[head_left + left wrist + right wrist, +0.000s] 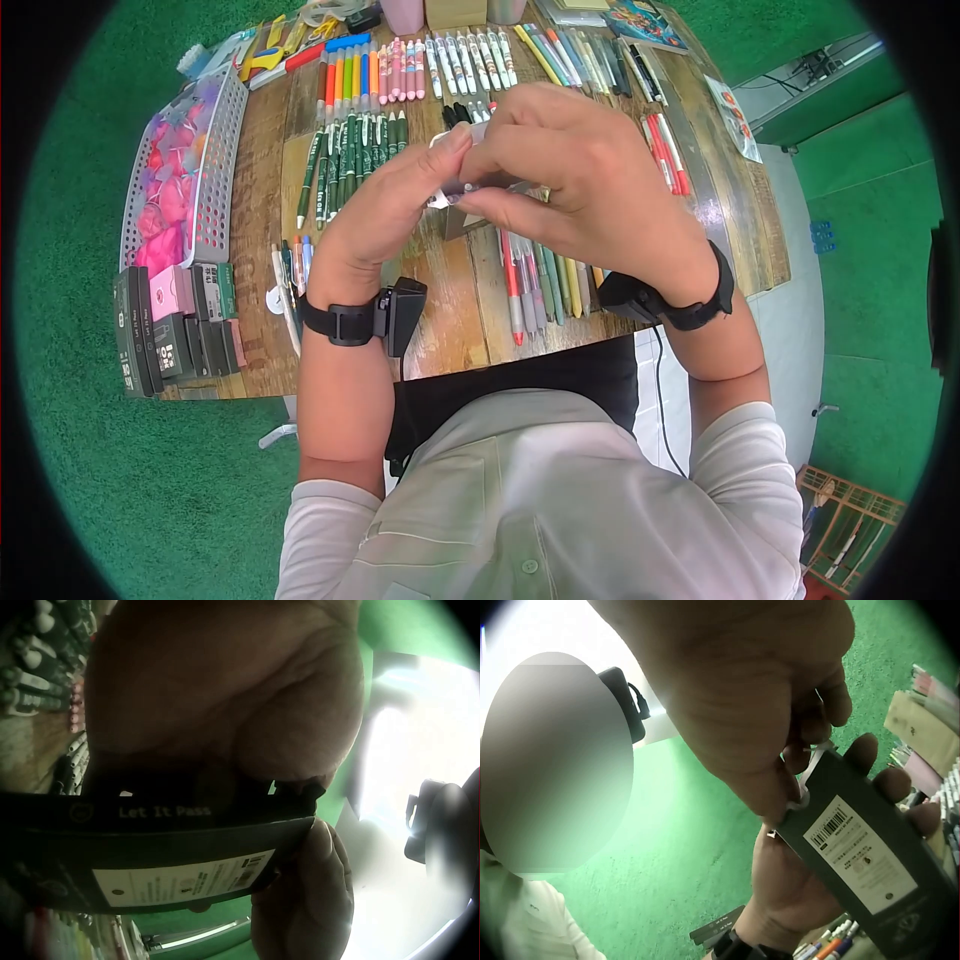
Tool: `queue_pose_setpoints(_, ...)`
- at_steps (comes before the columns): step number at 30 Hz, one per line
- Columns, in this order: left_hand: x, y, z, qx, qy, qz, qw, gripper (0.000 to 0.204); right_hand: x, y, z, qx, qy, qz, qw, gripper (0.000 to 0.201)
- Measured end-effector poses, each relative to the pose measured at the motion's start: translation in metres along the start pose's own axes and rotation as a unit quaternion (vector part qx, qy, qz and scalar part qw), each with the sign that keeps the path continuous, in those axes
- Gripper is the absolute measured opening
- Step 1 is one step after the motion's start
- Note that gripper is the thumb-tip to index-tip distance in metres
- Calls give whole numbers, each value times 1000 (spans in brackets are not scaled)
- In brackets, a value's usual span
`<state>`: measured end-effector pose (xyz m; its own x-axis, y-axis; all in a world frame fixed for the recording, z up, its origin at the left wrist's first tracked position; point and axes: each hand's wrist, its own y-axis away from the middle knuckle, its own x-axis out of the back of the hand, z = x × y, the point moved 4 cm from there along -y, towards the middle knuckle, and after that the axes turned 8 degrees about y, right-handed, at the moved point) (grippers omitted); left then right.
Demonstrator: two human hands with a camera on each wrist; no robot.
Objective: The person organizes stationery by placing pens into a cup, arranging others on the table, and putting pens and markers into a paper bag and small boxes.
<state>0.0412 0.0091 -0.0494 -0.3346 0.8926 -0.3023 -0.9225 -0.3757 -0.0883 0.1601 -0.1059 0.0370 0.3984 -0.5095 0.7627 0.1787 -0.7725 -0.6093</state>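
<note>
Both hands are raised together above the wooden table point(460, 320), holding a slim dark pen box point(862, 859). It carries a white barcode label point(859, 851), and "Let It Pass" is printed along one side of the pen box point(161, 847). My left hand point(440, 170) cradles the box from below, fingers curled round it. My right hand point(500, 165) comes over the top, its fingertips point(814, 750) pinching the pale flap at the box's near end. In the head view only a sliver of the pen box point(462, 188) shows between the fingers.
Rows of pens point(400, 70) cover the table, with green ones point(350, 150) at left and more pens point(540, 285) under the hands. A white basket point(215, 190) of pink items stands at far left. Dark boxes point(170, 335) line the front left edge. Green floor surrounds the table.
</note>
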Motion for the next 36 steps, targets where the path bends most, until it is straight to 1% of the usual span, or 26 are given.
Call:
queue_pose_setpoints(2, 2, 0, -1, 0, 0, -3, 1000, 55, 6, -2, 1, -3, -1, -4, 1000, 16)
queue_pose_setpoints(4, 3, 0, -4, 19, 5, 11, 1000, 55, 13, -3, 3, -6, -3, -9, 1000, 17)
queue_pose_setpoints(6, 0, 1, 0, 20, 10, 8, 1000, 55, 19, -4, 5, -35, 17, 2, 999, 13)
queue_pose_setpoints(7, -2, 1, 1, 21, 14, 4, 1000, 55, 20, -6, 4, -15, 27, 13, 999, 12)
queue_pose_setpoints(8, 0, 1, 0, 21, 15, 4, 1000, 55, 18, -6, 4, -15, 27, 12, 999, 12)
queue_pose_setpoints(10, 6, -1, -5, 27, -1, -4, 1000, 56, 12, -4, 2, 6, 72, -6, 997, 9)
queue_pose_setpoints(14, 3, -1, -3, 20, 25, -1, 999, 53, 17, -3, 7, 22, 85, 5, 996, 7)
queue_pose_setpoints(16, 2, -3, -5, 22, -16, 18, 999, 55, 25, 1, 14, -38, 61, 15, 997, 10)
queue_pose_setpoints(20, -20, -9, 7, 20, -8, 12, 1000, 62, 30, 14, 23, -69, 33, 7, 997, 13)
queue_pose_setpoints(22, -27, -16, 13, 13, -73, 25, 997, 72, 28, 24, 30, -114, -36, 19, 993, 13)
queue_pose_setpoints(23, -27, -23, 8, 13, -104, 38, 994, 79, 28, 28, 32, -118, -35, 21, 992, 13)
queue_pose_setpoints(24, -28, -23, 7, 16, -104, 35, 994, 79, 28, 32, 35, -123, -39, 19, 991, 14)
queue_pose_setpoints(26, -28, -25, 6, 54, -261, 25, 964, 82, 29, 37, 39, -129, -46, 20, 990, 14)
queue_pose_setpoints(27, -32, -23, 7, 14, -274, 25, 961, 84, 28, 39, 41, -125, -58, 12, 990, 15)
queue_pose_setpoints(28, -32, -22, 7, 16, -276, 23, 961, 84, 27, 42, 42, -121, -69, 4, 990, 16)
queue_pose_setpoints(29, -29, -20, 8, 27, -251, 14, 968, 82, 27, 43, 44, -124, -70, 7, 990, 16)
queue_pose_setpoints(30, -28, -18, 9, 38, -225, 6, 974, 81, 25, 44, 45, -103, -89, 3, 991, 17)
queue_pose_setpoints(31, -30, -14, 14, 40, -227, 7, 973, 81, 23, 44, 45, -81, -107, -1, 991, 17)
queue_pose_setpoints(33, -36, -6, 30, -21, -232, 13, 972, 74, 24, 43, 43, -80, -124, -1, 989, 19)
queue_pose_setpoints(34, -35, -5, 30, -19, -235, 14, 972, 74, 24, 43, 41, -81, -138, -3, 987, 21)
queue_pose_setpoints(35, -36, -3, 31, -64, -243, 2, 968, 71, 25, 42, 39, -81, -140, -1, 987, 21)
queue_pose_setpoints(36, -36, -2, 31, -110, -249, -11, 962, 68, 26, 40, 34, -57, -118, 1, 991, 21)
